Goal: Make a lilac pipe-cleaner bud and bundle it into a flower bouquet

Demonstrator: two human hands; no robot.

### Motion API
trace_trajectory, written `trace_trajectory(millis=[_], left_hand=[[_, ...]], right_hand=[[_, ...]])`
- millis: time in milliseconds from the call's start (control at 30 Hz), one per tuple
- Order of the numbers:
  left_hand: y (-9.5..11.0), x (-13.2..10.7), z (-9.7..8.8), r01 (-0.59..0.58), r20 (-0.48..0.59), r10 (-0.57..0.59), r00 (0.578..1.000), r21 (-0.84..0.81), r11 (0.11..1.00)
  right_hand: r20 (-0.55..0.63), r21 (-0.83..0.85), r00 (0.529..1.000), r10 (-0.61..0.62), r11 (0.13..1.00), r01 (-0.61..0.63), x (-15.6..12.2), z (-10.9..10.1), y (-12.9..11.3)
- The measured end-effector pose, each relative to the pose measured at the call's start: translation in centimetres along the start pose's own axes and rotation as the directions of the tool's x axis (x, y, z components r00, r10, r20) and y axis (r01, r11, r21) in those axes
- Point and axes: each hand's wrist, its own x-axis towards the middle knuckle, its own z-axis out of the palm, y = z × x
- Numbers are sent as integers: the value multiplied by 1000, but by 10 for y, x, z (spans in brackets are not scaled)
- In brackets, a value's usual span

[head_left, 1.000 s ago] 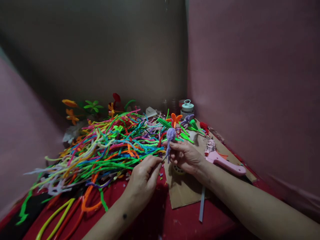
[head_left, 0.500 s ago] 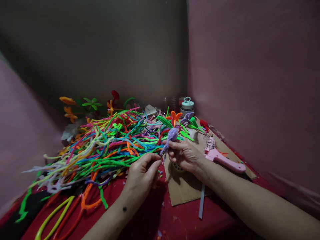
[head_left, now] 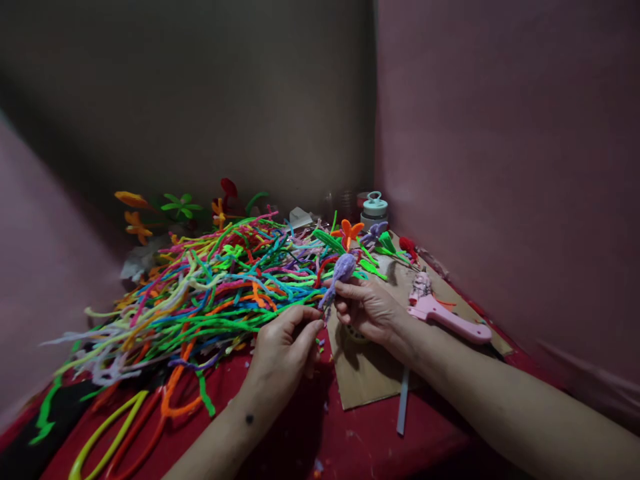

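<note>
Shows red cloth [head_left: 295,433] under all; then tangled pile of fuzzy stems [head_left: 220,293] beyond and to L., poss. snagging if worked too close. Cardboard [head_left: 367,387] R., w/ pink glue gun [head_left: 450,320] by R. forearm [head_left: 465,393]: poss. burn if hot (can't tell) and brushed. R. hand [head_left: 370,310]: thumb and index clamped on neck of purple bud [head_left: 344,268], tilted, before pile's R. end. L. hand [head_left: 284,340]: fingertips pinched at bud's tail [head_left: 328,297]; could unwind or bend if overtwisted.
</note>
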Motion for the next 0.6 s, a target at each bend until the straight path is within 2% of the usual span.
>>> trace_trajectory(millis=[367, 600], left_hand=[[2, 1, 4, 46, 20, -44, 999, -88, 995], [8, -1, 7, 73, 35, -68, 997, -169, 983]], right_hand=[[52, 2, 998, -21, 1000, 21, -1, -2, 1], [12, -35, 1000, -17, 999, 18, -2, 2, 0]])
